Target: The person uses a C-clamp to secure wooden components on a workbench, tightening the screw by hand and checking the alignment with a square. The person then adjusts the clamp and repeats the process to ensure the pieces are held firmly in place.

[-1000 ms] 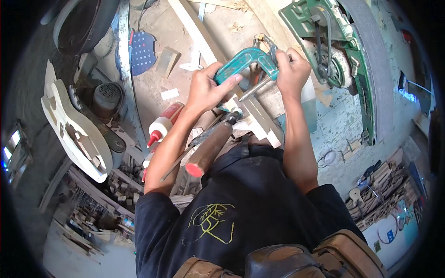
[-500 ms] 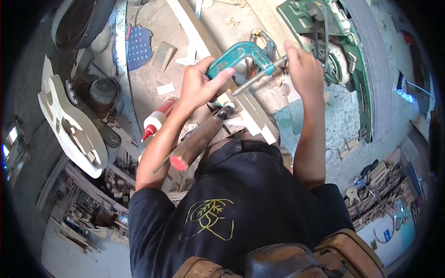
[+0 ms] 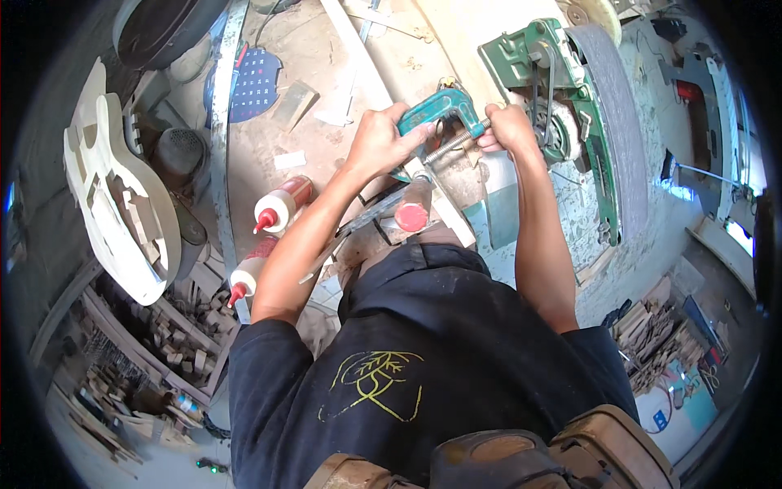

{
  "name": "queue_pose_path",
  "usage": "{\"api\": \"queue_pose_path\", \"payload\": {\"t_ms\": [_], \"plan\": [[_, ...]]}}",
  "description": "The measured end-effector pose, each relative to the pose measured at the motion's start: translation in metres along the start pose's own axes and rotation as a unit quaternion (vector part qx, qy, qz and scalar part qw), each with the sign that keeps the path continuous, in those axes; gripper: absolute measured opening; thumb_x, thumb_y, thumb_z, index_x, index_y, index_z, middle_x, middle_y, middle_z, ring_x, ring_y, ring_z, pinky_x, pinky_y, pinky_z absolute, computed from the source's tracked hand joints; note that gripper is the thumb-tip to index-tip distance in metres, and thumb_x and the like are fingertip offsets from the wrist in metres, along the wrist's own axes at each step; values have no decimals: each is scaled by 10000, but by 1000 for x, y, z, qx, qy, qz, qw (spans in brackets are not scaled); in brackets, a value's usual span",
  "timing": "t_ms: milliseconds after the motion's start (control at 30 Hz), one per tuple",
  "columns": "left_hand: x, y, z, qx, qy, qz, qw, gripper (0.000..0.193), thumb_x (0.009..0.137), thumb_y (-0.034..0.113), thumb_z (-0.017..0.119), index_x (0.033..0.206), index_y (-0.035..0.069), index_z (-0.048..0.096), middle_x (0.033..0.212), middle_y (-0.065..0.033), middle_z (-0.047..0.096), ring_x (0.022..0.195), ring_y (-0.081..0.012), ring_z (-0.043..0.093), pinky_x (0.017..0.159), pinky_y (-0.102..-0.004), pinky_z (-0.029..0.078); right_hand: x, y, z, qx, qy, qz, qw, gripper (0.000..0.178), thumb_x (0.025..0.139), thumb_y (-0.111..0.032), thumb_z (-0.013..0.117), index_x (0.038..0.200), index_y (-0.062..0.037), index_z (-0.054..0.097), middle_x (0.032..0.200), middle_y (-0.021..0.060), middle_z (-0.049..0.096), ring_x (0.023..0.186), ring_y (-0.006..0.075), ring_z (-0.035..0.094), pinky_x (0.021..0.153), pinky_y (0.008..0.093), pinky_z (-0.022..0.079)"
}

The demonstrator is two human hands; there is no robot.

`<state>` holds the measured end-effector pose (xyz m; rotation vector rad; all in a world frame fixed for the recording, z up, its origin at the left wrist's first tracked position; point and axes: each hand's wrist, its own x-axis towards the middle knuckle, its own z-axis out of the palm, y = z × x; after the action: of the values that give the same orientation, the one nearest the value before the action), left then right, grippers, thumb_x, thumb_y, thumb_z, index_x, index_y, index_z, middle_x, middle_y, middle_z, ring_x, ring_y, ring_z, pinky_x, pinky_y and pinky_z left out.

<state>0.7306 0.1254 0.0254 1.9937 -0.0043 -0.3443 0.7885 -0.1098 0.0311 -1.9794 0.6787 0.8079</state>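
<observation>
My left hand (image 3: 379, 144) is wrapped round one end of a teal C-clamp (image 3: 453, 101), thumb along its frame. My right hand (image 3: 511, 130) closes on the outer end of the clamp's threaded screw (image 3: 453, 149). The clamp lies across a narrow pale wood piece (image 3: 450, 213) in front of my body; whether its jaws press on the wood cannot be made out. Close below the screw, a wooden tool handle with a red end (image 3: 412, 215) points toward me. Its metal bar (image 3: 371, 213) runs off to the lower left.
Two glue bottles with red tips (image 3: 281, 205) (image 3: 250, 269) stand by my left forearm. A pale guitar-shaped body (image 3: 122, 187) is at far left. A green belt-driven machine (image 3: 538, 65) stands at right. A long wood strip (image 3: 350, 41) and a wood block (image 3: 295, 104) lie beyond.
The view has shifted, and a second glue bottle shows. My right hand has come lower and nearer the clamp's frame. The red-ended handle has swung from lower left to point straight at me.
</observation>
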Motion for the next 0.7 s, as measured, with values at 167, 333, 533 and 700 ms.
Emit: {"api": "queue_pose_path", "payload": {"t_ms": [167,333,533,700], "plan": [[2,5,3,25,8,19,999,395,824,390,720,794,4,643,518,-104,552,483,-165,584,491,-329,452,12,12,-1,85,30,6,996,429,915,-225,478,972,188,580,771,250,668,613,295,690,485,374,576],[6,7,6,66,23,28,997,397,823,393,712,814,1,650,531,-144,571,487,-231,607,506,-366,473,35,-48,-28,-305,-252,102,913,385,923,-244,497,962,107,651,812,210,708,592,263,680,522,358,590],[9,2,16,48,21,8,999,416,811,400,705,842,-12,651,559,-188,587,512,-281,631,534,-399,496,71,-48,15,-517,-185,148,822,250,801,-226,612,924,-29,703,811,110,722,626,217,680,626,355,551],[6,6,17,38,19,16,999,420,811,391,686,838,-28,663,594,-224,594,587,-337,654,607,-417,515,100,16,-1,-479,-122,24,869,313,728,-264,680,760,45,650,659,130,610,512,207,540,484,384,432]]}}
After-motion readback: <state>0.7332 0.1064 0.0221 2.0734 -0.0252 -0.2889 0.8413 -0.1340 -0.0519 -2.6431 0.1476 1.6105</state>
